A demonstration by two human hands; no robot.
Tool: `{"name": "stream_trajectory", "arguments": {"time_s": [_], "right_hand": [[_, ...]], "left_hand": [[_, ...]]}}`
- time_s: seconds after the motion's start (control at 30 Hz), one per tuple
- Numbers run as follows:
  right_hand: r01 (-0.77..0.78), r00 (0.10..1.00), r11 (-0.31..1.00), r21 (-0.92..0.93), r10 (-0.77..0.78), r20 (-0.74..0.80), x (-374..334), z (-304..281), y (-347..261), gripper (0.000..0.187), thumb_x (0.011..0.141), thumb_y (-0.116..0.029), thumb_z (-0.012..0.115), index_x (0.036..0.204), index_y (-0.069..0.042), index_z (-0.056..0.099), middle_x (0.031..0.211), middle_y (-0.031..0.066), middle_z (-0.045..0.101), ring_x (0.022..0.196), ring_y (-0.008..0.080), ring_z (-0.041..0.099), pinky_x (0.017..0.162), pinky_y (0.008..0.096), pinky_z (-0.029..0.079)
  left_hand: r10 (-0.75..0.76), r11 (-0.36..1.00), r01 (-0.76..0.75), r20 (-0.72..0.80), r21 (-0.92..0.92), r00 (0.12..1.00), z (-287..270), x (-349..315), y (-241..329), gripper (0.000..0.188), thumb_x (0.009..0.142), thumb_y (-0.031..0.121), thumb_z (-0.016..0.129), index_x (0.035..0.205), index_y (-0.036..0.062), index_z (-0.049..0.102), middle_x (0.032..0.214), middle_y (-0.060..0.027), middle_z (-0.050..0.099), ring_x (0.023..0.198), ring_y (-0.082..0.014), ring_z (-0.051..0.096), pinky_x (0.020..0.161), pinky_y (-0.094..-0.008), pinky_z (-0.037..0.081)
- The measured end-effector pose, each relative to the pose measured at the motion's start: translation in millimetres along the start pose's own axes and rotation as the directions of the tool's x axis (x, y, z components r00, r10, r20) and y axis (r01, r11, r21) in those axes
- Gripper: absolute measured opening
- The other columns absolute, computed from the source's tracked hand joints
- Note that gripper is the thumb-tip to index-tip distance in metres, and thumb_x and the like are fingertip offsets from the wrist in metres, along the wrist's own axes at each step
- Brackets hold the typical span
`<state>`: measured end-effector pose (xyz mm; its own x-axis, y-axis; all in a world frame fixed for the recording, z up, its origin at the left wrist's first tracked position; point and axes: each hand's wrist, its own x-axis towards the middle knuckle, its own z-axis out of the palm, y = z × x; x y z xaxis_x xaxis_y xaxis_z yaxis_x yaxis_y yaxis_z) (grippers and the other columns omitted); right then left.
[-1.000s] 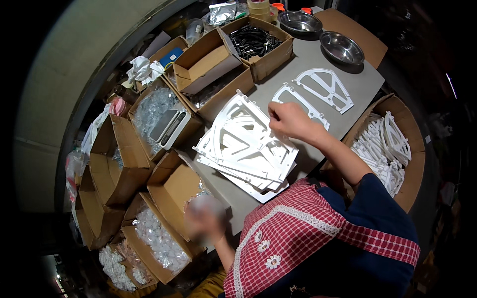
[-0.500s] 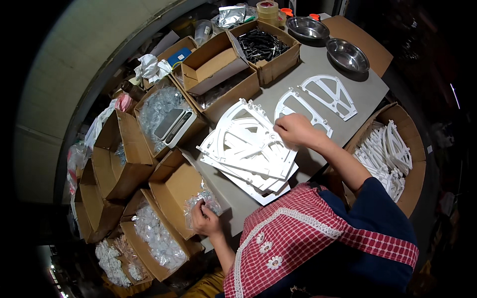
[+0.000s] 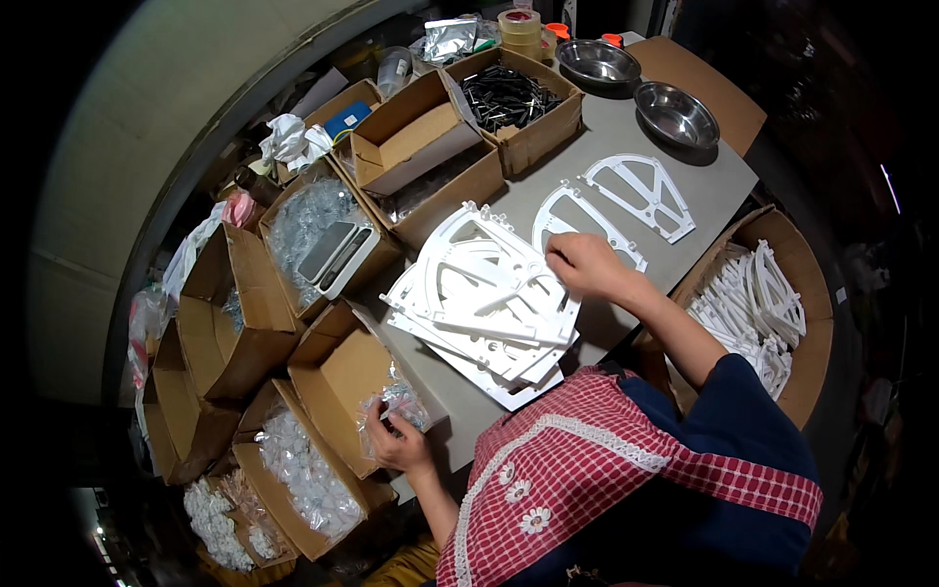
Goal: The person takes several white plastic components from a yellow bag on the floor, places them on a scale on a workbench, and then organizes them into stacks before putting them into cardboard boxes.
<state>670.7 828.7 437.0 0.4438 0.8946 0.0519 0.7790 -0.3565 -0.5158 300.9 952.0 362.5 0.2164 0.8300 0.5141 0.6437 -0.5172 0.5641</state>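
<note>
Holding its grip apart, the left hand (image 3: 399,448) lies at clear packets (image 3: 403,399) in the carton (image 3: 340,383); the right hand (image 3: 590,266) curls beside white frames (image 3: 479,327) piled on the surface (image 3: 587,142), whether clamped I cannot tell. A narrow fingertip pinch should best separate packets.

The head view comes from the left one of two wide fisheye cameras worn side by side. It looks steeply down from above the apron (image 3: 587,430), over the hands (image 3: 587,264) and the desk (image 3: 611,132). The distance is rather near: the apron takes much of the lower part, while the desk runs slanted toward the upper right.
</note>
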Motion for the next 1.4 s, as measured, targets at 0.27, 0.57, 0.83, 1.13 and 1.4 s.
{"name": "stream_trajectory", "arguments": {"time_s": [0.27,0.57,0.83,1.13,1.4], "right_hand": [[-0.054,0.947,0.998,0.012,0.055,-0.317,-14,4,90,0.016,0.088,-0.016,0.057,0.095,-0.005,0.066,0.092,0.0158,0.067,0.087,0.0367,0.063,0.074,0.0442,0.050],[-0.150,0.962,0.919,-0.364,0.050,-0.269,-37,5,136,0.008,0.083,-0.010,0.061,0.088,-0.005,0.065,0.088,0.0150,0.061,0.086,0.0353,0.061,0.071,0.0453,0.050],[-0.152,0.988,0.950,0.271,0.142,0.058,8,14,38,0.035,0.090,-0.036,0.062,0.087,-0.002,0.067,0.072,0.0169,0.063,0.068,0.0323,0.060,0.067,0.0393,0.047],[-0.314,0.945,0.651,0.691,0.142,0.296,34,4,11,0.023,0.083,-0.025,0.074,0.084,-0.003,0.065,0.079,0.0056,0.067,0.074,0.0138,0.064,0.061,0.0293,0.048],[-0.011,0.998,-0.226,0.974,0.062,0.025,7,-84,75,0.031,0.085,-0.008,0.059,0.112,0.008,0.058,0.106,0.0203,0.065,0.096,0.0226,0.066,0.081,0.0293,0.058]], "left_hand": [[-0.030,0.999,0.031,-0.025,0.033,0.999,3,-2,-5,0.029,0.088,0.008,0.053,0.115,0.0003,0.061,0.108,-0.0170,0.065,0.097,-0.0365,0.063,0.083,-0.0431,0.050],[-0.023,0.999,0.022,0.020,0.048,1.000,-2,2,0,0.024,0.087,0.008,0.053,0.108,0.0015,0.063,0.101,-0.0155,0.066,0.091,-0.0355,0.064,0.078,-0.0417,0.051],[-0.111,0.992,0.107,0.062,0.059,0.992,-5,0,-2,0.031,0.083,0.025,0.068,0.106,0.0032,0.070,0.104,-0.0132,0.071,0.094,-0.0278,0.068,0.085,-0.0369,0.052],[-0.139,0.990,0.139,0.006,0.039,0.990,-3,3,13,0.032,0.085,0.024,0.067,0.109,0.0019,0.068,0.103,-0.0138,0.071,0.093,-0.0288,0.068,0.085,-0.0383,0.053],[-0.109,0.993,0.111,0.067,-0.034,0.992,7,-18,-29,0.041,0.094,0.021,0.060,0.127,-0.0018,0.055,0.120,-0.0191,0.060,0.112,-0.0332,0.058,0.098,-0.0416,0.045]]}}
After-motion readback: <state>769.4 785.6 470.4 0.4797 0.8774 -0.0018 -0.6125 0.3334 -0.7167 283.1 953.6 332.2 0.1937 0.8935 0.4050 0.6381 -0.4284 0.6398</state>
